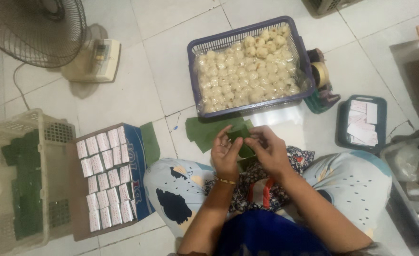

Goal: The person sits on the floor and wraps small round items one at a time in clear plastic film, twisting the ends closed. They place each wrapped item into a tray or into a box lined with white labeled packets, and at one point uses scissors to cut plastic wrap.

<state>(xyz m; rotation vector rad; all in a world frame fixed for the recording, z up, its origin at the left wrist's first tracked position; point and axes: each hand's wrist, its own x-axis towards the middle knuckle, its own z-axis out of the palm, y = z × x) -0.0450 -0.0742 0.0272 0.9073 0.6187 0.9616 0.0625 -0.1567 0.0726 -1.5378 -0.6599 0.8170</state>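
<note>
Both my hands meet over my lap on a folded green leaf piece (240, 134). My left hand (225, 154), with a gold bracelet at the wrist, holds its left edge with the fingers bent. My right hand (268, 148) pinches the leaf from the right. Just beyond them, more green leaf pieces (204, 130) lie flat on the white tiled floor. Behind those stands a purple plastic basket (247, 30) lined with clear film and filled with several pale round dough balls (247, 71).
A cardboard box (137, 142) at my left holds rows of small white-wrapped packets (104, 178). Left of it a cream plastic crate (36, 123) holds green leaves. A tape dispenser (321, 78), a dark tray of paper labels (361, 122) and a floor fan (43, 28) surround the spot.
</note>
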